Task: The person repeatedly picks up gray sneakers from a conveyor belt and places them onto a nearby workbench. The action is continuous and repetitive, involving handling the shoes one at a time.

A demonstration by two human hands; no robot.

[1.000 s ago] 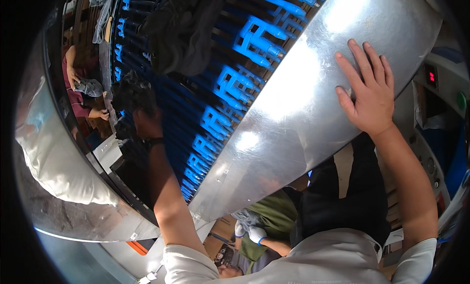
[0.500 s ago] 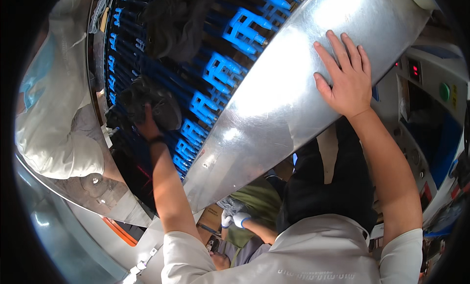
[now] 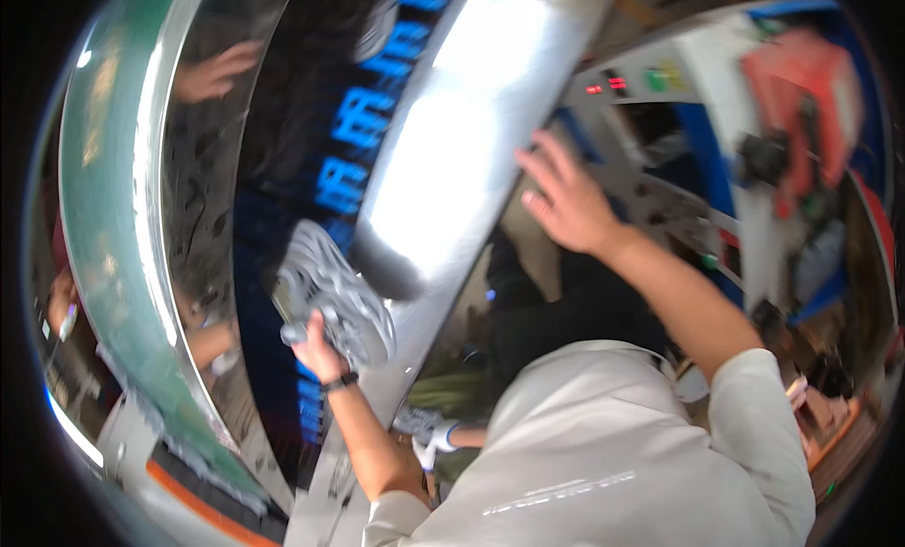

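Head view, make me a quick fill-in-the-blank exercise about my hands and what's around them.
The shoe in the left hand is coloured ____.
A dark band circles the ____ wrist.
The right hand holds ____.
The brackets beside the metal panel are coloured ____.
Missing words: grey; left; nothing; blue.

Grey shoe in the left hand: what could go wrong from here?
The left hand holds the grey shoe near one end, so it might twist or slip.
The shoe looks close to the blue brackets and could snag.
The open right hand is near the edge of the metal panel and might knock it.
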